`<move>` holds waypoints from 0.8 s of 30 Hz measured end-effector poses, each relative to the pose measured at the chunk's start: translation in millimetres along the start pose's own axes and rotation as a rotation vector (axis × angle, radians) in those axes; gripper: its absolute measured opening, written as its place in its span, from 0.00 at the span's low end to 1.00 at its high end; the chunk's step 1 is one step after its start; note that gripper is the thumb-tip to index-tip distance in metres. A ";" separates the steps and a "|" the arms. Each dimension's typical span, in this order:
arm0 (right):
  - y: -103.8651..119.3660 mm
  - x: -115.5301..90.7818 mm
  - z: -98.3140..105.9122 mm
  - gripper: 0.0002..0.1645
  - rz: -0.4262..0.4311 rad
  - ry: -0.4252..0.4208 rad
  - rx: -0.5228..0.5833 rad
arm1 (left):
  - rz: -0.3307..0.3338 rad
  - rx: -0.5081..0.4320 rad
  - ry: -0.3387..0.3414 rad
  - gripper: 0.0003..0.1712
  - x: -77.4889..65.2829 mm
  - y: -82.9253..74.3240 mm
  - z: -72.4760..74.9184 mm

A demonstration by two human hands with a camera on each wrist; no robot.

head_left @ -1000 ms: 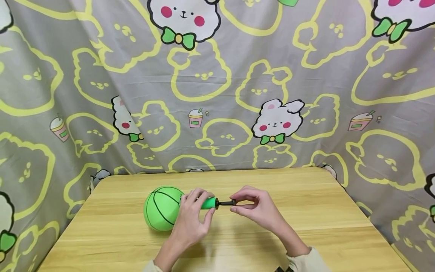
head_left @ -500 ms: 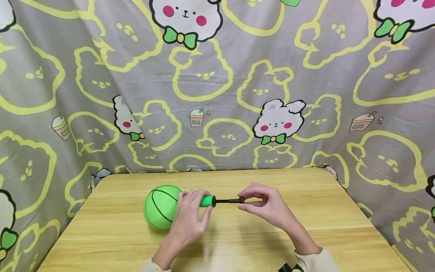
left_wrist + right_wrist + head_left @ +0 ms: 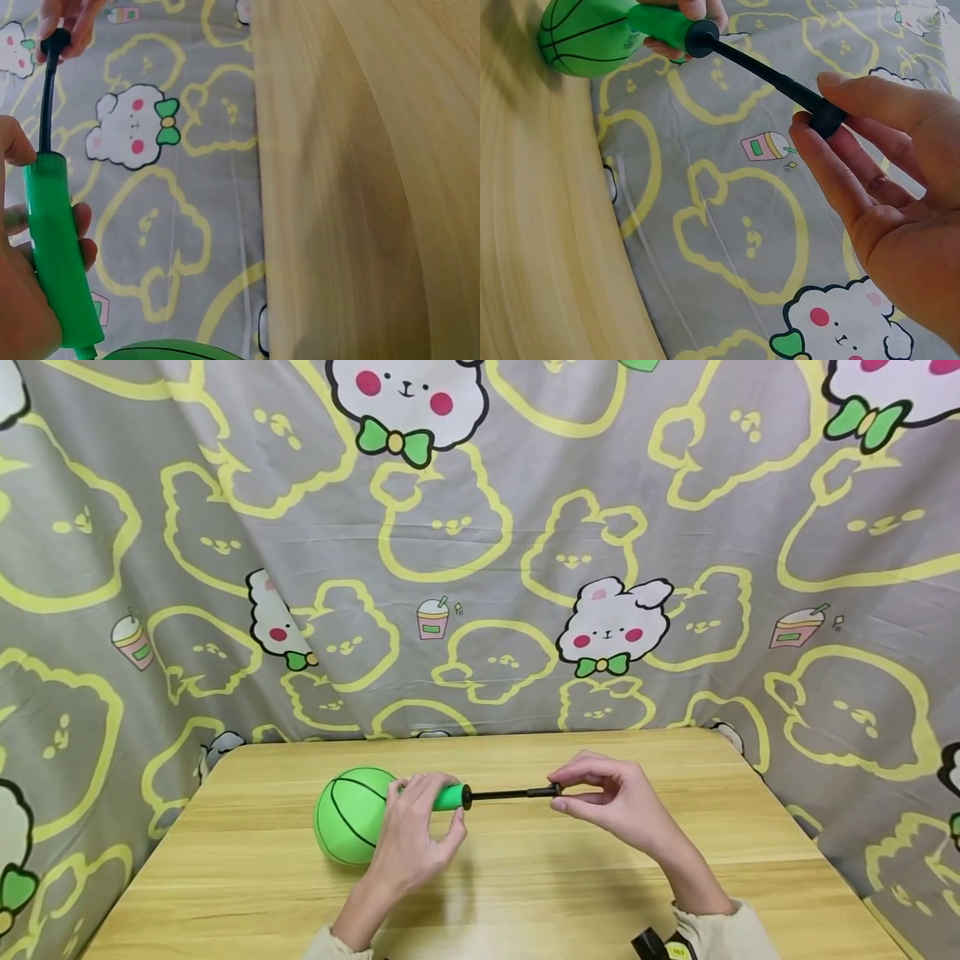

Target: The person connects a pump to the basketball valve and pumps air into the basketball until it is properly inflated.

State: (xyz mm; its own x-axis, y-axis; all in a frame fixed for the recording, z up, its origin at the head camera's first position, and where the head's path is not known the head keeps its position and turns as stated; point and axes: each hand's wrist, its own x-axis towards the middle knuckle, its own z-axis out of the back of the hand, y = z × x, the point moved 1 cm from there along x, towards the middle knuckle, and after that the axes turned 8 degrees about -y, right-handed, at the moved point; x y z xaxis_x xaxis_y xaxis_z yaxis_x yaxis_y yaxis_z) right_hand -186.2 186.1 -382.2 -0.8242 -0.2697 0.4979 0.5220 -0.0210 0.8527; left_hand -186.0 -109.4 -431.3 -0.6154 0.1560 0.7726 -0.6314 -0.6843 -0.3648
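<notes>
A green hand pump (image 3: 56, 247) lies sideways in my left hand (image 3: 414, 835), whose fingers and thumb curl round its barrel. From the barrel's right end a long black plunger rod (image 3: 502, 794) sticks out. My right hand (image 3: 611, 797) pinches the black knob (image 3: 826, 118) at the rod's end between thumb and fingertips. Left of the left hand is a green ball (image 3: 348, 818) with black basketball lines, at the pump's other end. That end of the pump is hidden behind the left hand in the head view; the left wrist view shows its narrow tip close to the ball.
The wooden table (image 3: 562, 893) lies under both hands. Behind it and at both sides hangs a grey curtain (image 3: 495, 593) printed with yellow outlines and white rabbits. A black device (image 3: 651, 943) sits at the right wrist.
My right hand has moved to the right with the knob, and more of the plunger rod shows. The left hand with the pump has shifted slightly left.
</notes>
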 end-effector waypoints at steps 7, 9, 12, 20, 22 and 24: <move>-0.1 -0.1 1.2 0.15 -0.011 0.004 -0.003 | -0.006 -0.015 -0.001 0.17 0.3 -0.1 -0.2; -0.5 -0.2 1.1 0.15 -0.013 0.003 -0.005 | -0.007 -0.017 -0.001 0.17 0.5 0.0 -0.3; -1.3 -0.3 1.1 0.15 -0.018 -0.005 -0.013 | -0.009 -0.019 -0.001 0.17 0.9 0.0 -0.6; -3.8 0.0 -1.4 0.14 -0.043 -0.048 -0.020 | -0.020 -0.022 0.013 0.17 1.4 0.6 -0.2; -4.3 0.4 -2.5 0.14 -0.043 -0.054 -0.029 | -0.019 -0.020 0.014 0.17 1.4 0.8 0.2; -5.0 0.8 -3.8 0.14 -0.038 -0.059 -0.038 | -0.017 -0.019 0.016 0.17 1.1 0.9 0.7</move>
State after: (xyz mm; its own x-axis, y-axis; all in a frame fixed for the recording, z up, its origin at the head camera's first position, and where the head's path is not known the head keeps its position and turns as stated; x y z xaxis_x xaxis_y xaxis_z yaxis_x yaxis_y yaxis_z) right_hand -188.6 182.3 -386.7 -0.8547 -0.2107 0.4745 0.4968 -0.0667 0.8653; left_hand -187.0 -110.4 -430.4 -0.6120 0.1786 0.7705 -0.6502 -0.6682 -0.3616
